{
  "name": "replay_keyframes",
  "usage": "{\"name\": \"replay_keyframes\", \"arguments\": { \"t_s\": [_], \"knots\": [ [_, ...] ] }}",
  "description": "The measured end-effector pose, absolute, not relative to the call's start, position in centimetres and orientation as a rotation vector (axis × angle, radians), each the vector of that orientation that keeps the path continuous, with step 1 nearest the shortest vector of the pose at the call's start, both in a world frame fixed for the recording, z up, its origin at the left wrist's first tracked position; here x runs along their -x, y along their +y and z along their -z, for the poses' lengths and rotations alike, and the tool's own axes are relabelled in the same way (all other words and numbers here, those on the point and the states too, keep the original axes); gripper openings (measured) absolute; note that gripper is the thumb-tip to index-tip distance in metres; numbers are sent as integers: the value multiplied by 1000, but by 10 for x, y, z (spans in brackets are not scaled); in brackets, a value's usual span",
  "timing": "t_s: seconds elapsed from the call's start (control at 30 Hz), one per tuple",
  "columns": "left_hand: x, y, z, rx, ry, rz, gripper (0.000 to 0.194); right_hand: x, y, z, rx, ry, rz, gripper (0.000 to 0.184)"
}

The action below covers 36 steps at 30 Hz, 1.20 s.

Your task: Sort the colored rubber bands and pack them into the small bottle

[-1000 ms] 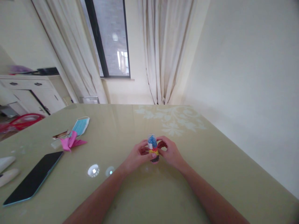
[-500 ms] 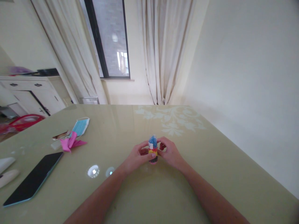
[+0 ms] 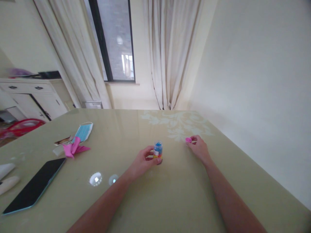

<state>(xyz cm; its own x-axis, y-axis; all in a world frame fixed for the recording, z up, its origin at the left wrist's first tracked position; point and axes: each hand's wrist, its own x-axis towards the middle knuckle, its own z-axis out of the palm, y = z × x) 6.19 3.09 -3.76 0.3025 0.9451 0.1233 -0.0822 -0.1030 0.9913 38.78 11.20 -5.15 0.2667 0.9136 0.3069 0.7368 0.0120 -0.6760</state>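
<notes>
Near the middle of the table, my left hand (image 3: 145, 161) is closed around a small clear jar (image 3: 158, 150). The jar stands upright and shows blue, red and yellow contents with a white label. Its rim at the top looks uncovered, and my fingers and thumb hide part of its lower half. To the right and farther from me, my right hand (image 3: 198, 147) pinches a small pink cap (image 3: 188, 139) between thumb and fingers, close to the tabletop. Whether the cap touches the table I cannot tell.
At the left of the table (image 3: 116, 207) lie a black tablet (image 3: 36, 184), a folded pink paper piece (image 3: 74, 148) and a blue face mask (image 3: 84, 132). Two white objects (image 3: 8, 185) sit at the left edge. A wall (image 3: 262, 97) borders the table's right side.
My right hand has left the jar and moved right and away from me, with the pink cap now visible in its fingers. My left hand stays around the jar.
</notes>
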Motion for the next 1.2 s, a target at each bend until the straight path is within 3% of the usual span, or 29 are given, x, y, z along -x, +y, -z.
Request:
{"name": "replay_keyframes", "arguments": {
  "t_s": [0.67,0.9,1.1,1.2],
  "knots": [
    [-63,31,35,-1346,896,-1175,44,-402,122,69,1799,-1661,42,41],
    [-62,36,40,-1485,964,-1231,41,-377,110,47,1699,-1618,108,42],
    [-66,34,40,-1460,957,-1282,42,-290,65,29,1086,-1847,-881,48],
    [-68,35,42,-1294,887,-1373,63,-258,53,37,874,-1831,-1213,48]
  ]
}}
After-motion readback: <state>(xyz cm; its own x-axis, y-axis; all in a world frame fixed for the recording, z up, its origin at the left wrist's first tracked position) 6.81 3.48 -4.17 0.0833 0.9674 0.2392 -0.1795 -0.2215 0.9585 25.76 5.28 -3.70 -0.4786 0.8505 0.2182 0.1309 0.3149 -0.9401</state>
